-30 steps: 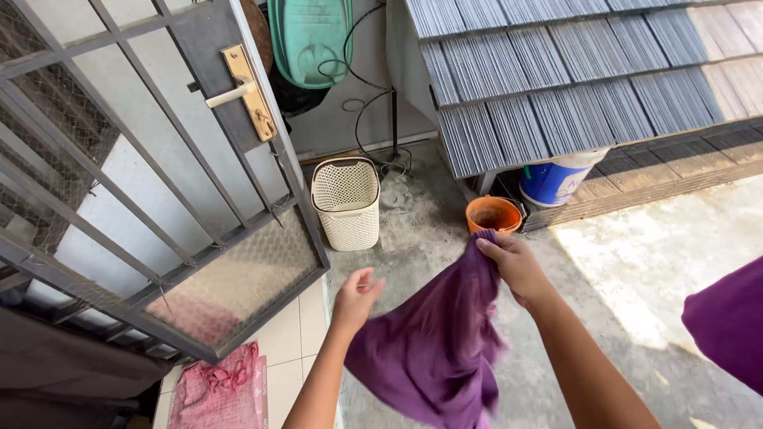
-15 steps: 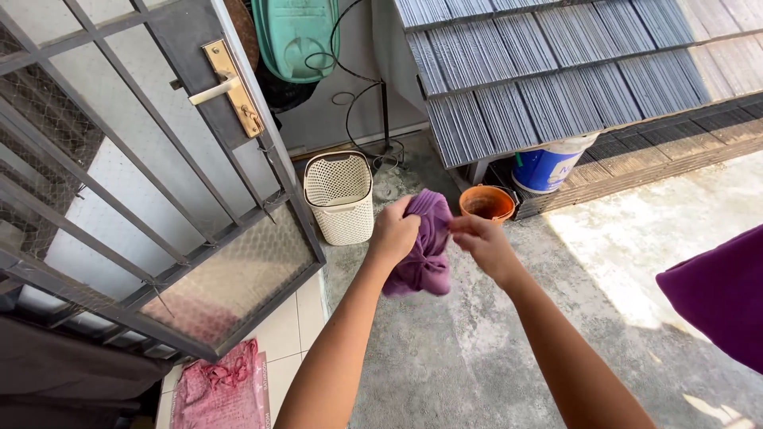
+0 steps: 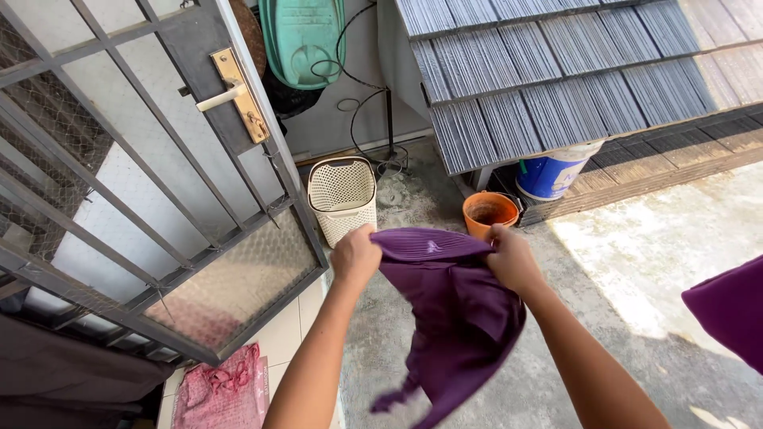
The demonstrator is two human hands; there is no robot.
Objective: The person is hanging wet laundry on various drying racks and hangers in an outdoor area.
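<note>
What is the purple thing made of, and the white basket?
The purple garment, held by the left hand and right hand, looks like soft, finely ribbed fabric: it droops and folds. The white basket seems matte plastic, with tiny moulded holes.

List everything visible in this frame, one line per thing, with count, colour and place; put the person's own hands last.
cloth: one, purple, held up between both hands
basket: one, cream, on the floor by the gate
pot: one, orange, past the cloth
bucket: one, blue and white, under the roofing sheets
gate: one, grey metal, brass handle, left
pink cloth: one, on tiles, bottom left
tub: one, green, against the wall
left hand: gripping the cloth's top edge
right hand: gripping the same edge
</note>
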